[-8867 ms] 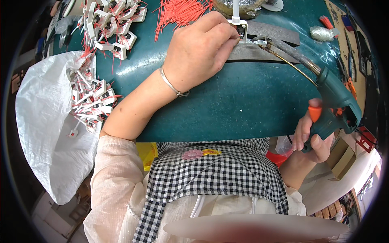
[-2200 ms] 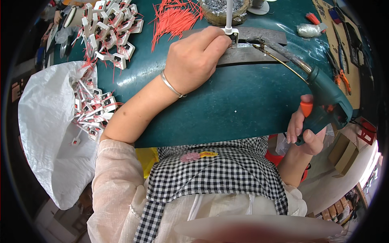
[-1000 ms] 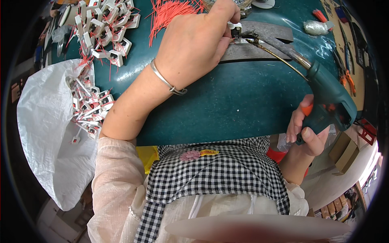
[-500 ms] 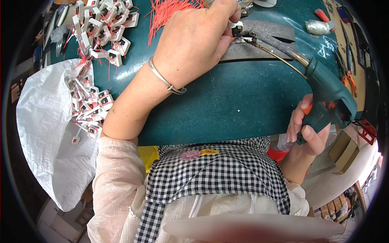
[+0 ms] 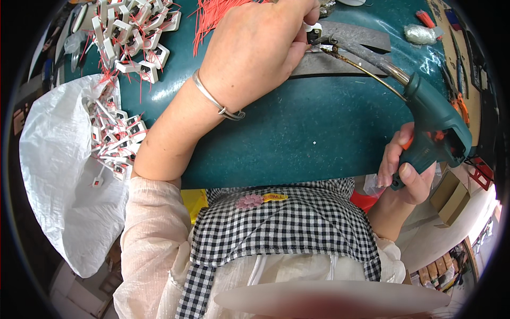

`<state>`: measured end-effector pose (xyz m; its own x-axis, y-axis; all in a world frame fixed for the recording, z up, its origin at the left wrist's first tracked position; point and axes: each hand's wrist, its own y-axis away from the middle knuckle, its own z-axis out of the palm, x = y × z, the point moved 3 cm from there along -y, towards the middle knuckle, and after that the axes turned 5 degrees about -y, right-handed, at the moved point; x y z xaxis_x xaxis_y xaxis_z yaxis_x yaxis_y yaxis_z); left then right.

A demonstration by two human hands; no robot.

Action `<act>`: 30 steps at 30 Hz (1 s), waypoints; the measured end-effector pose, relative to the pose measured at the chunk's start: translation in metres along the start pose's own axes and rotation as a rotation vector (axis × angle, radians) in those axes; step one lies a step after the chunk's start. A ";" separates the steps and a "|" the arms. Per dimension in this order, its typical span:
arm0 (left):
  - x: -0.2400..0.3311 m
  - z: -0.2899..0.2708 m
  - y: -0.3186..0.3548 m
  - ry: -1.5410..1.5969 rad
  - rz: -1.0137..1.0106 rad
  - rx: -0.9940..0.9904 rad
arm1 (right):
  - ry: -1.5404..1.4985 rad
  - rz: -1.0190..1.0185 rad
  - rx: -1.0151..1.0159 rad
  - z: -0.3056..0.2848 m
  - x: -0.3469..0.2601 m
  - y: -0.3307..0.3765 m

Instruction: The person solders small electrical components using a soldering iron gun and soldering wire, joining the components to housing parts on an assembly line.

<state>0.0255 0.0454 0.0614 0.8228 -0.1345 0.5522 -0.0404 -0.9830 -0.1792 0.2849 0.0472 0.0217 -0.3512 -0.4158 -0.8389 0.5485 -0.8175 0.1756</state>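
Note:
At the far middle of the table, my left hand point(image 5: 255, 58) is closed on a small white plastic part point(image 5: 314, 30) with a black piece in it; the fingers hide most of it. My right hand point(image 5: 408, 173) is wrapped round the grip of a dark green soldering gun point(image 5: 438, 109) with an orange trigger. The gun's metal barrel point(image 5: 372, 59) points left, and its dark tip point(image 5: 328, 43) is right at the white part, by my left fingertips. A thin brass-coloured tube point(image 5: 366, 72) runs below the barrel toward the tip. Whether the tip touches cannot be told.
White plastic parts with red wires point(image 5: 127, 40) lie heaped at the far left. More sit in a white bag point(image 5: 50, 159). Loose red wires point(image 5: 212, 21) lie beyond my left hand. A grey plate point(image 5: 353, 37) is under the tip. Orange-handled pliers point(image 5: 461, 109) lie at the right.
The soldering gun and my right hand have shifted very slightly to the right. My left hand keeps its hold on the white part near the tip.

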 end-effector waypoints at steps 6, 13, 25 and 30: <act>-0.002 0.001 -0.002 0.015 -0.029 -0.015 | -0.009 -0.005 -0.008 0.000 -0.002 0.000; -0.001 0.001 0.001 -0.010 -0.007 0.004 | -0.017 0.016 -0.009 0.001 -0.002 0.001; -0.003 0.001 0.000 -0.041 -0.007 0.014 | 0.004 -0.019 -0.025 -0.001 0.000 -0.001; -0.001 0.001 -0.002 0.015 0.012 0.018 | -0.046 -0.057 -0.020 -0.004 -0.010 0.001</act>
<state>0.0256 0.0481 0.0604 0.8137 -0.1481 0.5620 -0.0399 -0.9789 -0.2003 0.2919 0.0519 0.0287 -0.4165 -0.3866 -0.8228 0.5414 -0.8326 0.1172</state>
